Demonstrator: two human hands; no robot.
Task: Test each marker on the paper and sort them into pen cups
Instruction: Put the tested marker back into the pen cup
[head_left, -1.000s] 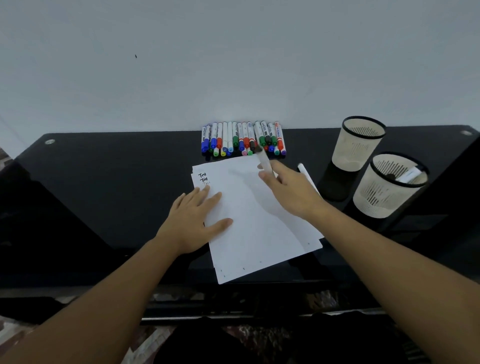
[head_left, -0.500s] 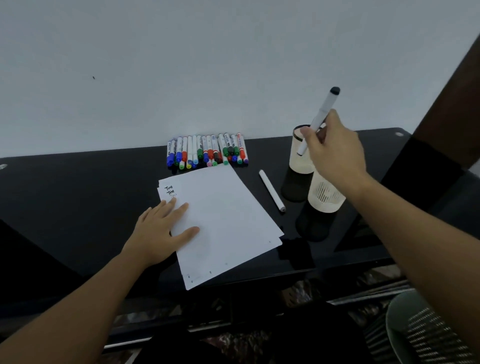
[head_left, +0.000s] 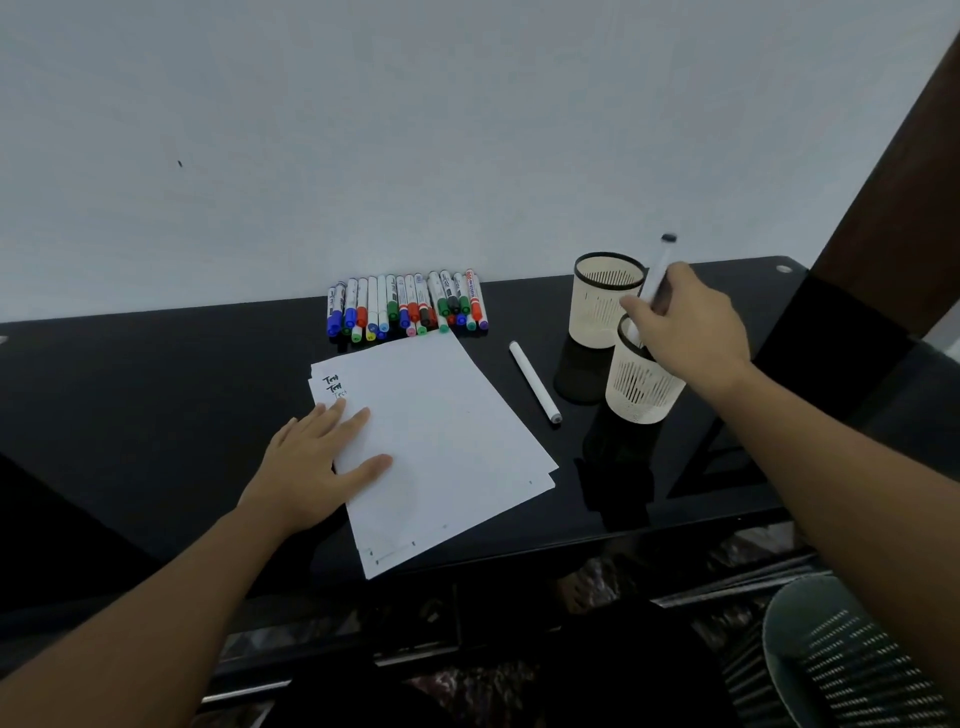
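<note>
At three o'clock on the black counter, the right hand has its grip closed around a white marker, pinching the barrel near its lower part. That marker stands nearly upright, dark cap at the top and blurred, its lower end over the mouth of the near pen cup. Whether the tip is already inside the rim cannot be told, since the hand covers it. A second pen cup stands just behind the near one, toward one o'clock, the two almost touching; both are cream with slotted walls and dark rims.

At the centre lies the stack of paper, turned a little clockwise. Three short handwritten test words sit at its ten o'clock corner. The left hand lies flat on the paper's nine o'clock edge, its grip wide: fingers straight and spread, thumb stretched across the sheet, holding nothing.

Between the paper and the cups a single white marker with a grey tip lies on the counter, slanting from eleven to five o'clock, apart from both.

At twelve o'clock, against the pale wall, a row of markers lies side by side, caps toward the paper: blue, green, red, black, orange, pink and purple among them. Its nearest caps almost reach the paper's far edge.

At five o'clock, below the counter, part of a mesh chair back shows.
</note>
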